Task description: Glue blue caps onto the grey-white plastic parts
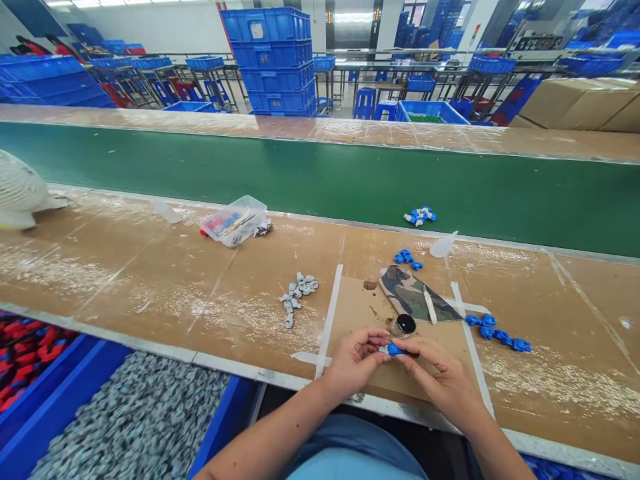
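Note:
My left hand (356, 358) and my right hand (440, 373) meet over a cardboard pad (357, 310) at the bench's front edge, both pinching one small blue plastic part (395, 349) between their fingertips. Just beyond the fingers stands a small round jar with a dark inside (403, 325). A camouflage cloth (410, 293) with a white stick (430, 305) on it lies behind the jar. A pile of small grey metal pieces (297, 293) lies left of the pad. Several blue parts (495, 332) lie in a row to the right.
A green conveyor belt (320, 180) runs behind the bench, with blue-and-white parts (420, 215) at its near edge. More blue parts (407, 257), a clear box (235, 221), a white fan (20, 193). Bins of grey pieces (130, 420) and red-blue parts (25, 353) sit below left.

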The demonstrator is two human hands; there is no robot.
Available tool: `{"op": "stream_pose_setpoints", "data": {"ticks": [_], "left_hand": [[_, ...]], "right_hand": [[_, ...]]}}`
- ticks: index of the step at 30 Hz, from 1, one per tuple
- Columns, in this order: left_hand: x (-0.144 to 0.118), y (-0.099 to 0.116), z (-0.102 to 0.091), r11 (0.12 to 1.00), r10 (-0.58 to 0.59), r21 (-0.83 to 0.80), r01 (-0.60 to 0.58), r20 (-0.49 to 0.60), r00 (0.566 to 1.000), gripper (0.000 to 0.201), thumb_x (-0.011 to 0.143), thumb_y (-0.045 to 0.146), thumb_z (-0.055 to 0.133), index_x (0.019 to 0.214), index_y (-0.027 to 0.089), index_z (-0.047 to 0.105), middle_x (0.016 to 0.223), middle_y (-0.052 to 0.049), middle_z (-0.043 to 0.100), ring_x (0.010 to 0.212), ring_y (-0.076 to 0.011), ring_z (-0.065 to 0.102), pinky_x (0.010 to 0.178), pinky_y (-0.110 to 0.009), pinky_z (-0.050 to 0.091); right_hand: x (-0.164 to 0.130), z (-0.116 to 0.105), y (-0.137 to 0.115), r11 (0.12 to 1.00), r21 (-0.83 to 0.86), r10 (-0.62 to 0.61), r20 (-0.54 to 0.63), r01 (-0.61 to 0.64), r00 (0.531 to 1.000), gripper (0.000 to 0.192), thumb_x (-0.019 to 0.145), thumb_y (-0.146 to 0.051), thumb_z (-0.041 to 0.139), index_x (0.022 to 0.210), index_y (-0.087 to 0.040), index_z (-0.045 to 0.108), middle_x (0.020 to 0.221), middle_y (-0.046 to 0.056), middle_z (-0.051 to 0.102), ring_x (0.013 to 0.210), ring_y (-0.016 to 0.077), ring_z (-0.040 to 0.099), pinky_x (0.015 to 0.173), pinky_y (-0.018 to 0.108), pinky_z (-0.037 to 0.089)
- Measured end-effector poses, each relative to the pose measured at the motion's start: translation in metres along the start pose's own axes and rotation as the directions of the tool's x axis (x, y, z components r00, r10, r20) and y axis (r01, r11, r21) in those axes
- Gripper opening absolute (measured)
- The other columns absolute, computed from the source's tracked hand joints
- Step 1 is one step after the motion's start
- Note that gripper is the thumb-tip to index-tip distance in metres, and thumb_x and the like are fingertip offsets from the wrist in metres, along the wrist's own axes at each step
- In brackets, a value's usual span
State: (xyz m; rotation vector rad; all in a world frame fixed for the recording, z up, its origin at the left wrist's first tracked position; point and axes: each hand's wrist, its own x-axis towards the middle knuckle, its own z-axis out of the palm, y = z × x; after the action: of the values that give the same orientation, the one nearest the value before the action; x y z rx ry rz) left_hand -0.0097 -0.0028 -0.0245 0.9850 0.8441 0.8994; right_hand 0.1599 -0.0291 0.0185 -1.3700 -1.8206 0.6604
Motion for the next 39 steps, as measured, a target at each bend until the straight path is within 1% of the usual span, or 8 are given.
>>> {"op": "stream_pose_setpoints", "data": {"ticks": [8,15,21,24,26,32,36,39], "left_hand": [[-0.004,0.004,0.000,1.000,0.005,0.000,-0.005,0.037,0.999,0.035,0.065,0.026,0.076,0.097,0.016,0.065,0.079,-0.003,0.067,0.076,-0.0139,0.063,0.075,-0.027,0.050],[-0.001,0.006,0.004,0.992,-0.092,-0.083,0.092,0.004,0.996,0.038,0.059,0.034,0.080,0.089,0.016,0.064,0.075,-0.003,0.066,0.073,-0.0137,0.063,0.075,-0.027,0.050],[0.022,0.020,-0.009,0.975,-0.026,0.221,0.016,0.039,0.999,0.025,0.069,0.028,0.071,0.090,0.015,0.065,0.081,-0.006,0.068,0.077,-0.0160,0.063,0.074,-0.029,0.050],[0.054,0.035,-0.021,0.873,0.173,0.464,-0.153,-0.001,0.985,0.016,0.074,0.022,0.064,0.089,0.016,0.065,0.088,-0.007,0.069,0.082,-0.0174,0.063,0.078,-0.031,0.050],[0.079,0.045,-0.028,0.768,0.270,0.610,-0.194,-0.035,0.962,0.013,0.076,0.017,0.061,0.088,0.016,0.066,0.087,-0.007,0.069,0.080,-0.0172,0.063,0.077,-0.031,0.050],[0.128,0.052,-0.036,0.607,0.315,0.784,-0.133,-0.083,0.946,0.022,0.074,0.004,0.054,0.089,0.015,0.066,0.085,-0.005,0.070,0.076,-0.0161,0.064,0.075,-0.030,0.052],[0.119,0.056,-0.040,0.559,0.312,0.820,-0.124,-0.069,0.948,0.036,0.070,0.002,0.057,0.103,0.016,0.064,0.090,-0.005,0.070,0.078,-0.0169,0.063,0.078,-0.032,0.051],[0.098,0.069,-0.056,0.503,0.341,0.858,-0.103,-0.087,0.936,0.039,0.070,0.003,0.060,0.106,0.018,0.063,0.101,-0.007,0.069,0.091,-0.0201,0.062,0.085,-0.035,0.049]], "right_hand": [[0.002,-0.004,0.002,1.000,0.019,-0.025,0.084,0.024,0.996,0.018,0.083,-0.031,0.059,0.092,-0.030,0.074,0.079,0.002,0.074,0.069,0.0163,0.069,0.060,0.024,0.057],[-0.003,0.009,0.002,0.996,0.079,0.036,0.013,-0.037,0.999,0.018,0.081,-0.028,0.060,0.091,-0.030,0.074,0.081,0.001,0.074,0.071,0.0167,0.070,0.063,0.024,0.057],[-0.003,-0.017,0.024,0.990,-0.108,0.086,-0.081,-0.095,0.993,0.023,0.083,-0.037,0.056,0.096,-0.026,0.072,0.087,0.003,0.074,0.077,0.0181,0.069,0.069,0.029,0.056],[-0.004,-0.054,0.053,0.894,-0.356,0.135,-0.367,-0.273,0.920,0.032,0.085,-0.045,0.049,0.082,-0.022,0.071,0.077,0.005,0.072,0.065,0.0189,0.065,0.059,0.031,0.053],[-0.004,-0.076,0.074,0.808,-0.468,0.126,-0.458,-0.359,0.880,0.038,0.084,-0.050,0.047,0.077,-0.020,0.070,0.070,0.007,0.070,0.057,0.0205,0.061,0.053,0.033,0.048],[0.002,-0.087,0.109,0.750,-0.614,0.031,-0.340,-0.247,0.940,0.045,0.082,-0.053,0.040,0.086,-0.022,0.072,0.091,0.010,0.072,0.082,0.0277,0.063,0.074,0.044,0.047],[0.000,-0.081,0.109,0.721,-0.682,-0.026,-0.203,-0.122,0.979,0.042,0.085,-0.050,0.039,0.088,-0.024,0.072,0.080,0.008,0.072,0.074,0.0272,0.064,0.066,0.042,0.048],[-0.008,-0.082,0.102,0.732,-0.673,-0.083,-0.242,-0.106,0.967,0.046,0.086,-0.055,0.036,0.088,-0.024,0.071,0.081,0.010,0.068,0.073,0.0275,0.064,0.059,0.040,0.049]]}}
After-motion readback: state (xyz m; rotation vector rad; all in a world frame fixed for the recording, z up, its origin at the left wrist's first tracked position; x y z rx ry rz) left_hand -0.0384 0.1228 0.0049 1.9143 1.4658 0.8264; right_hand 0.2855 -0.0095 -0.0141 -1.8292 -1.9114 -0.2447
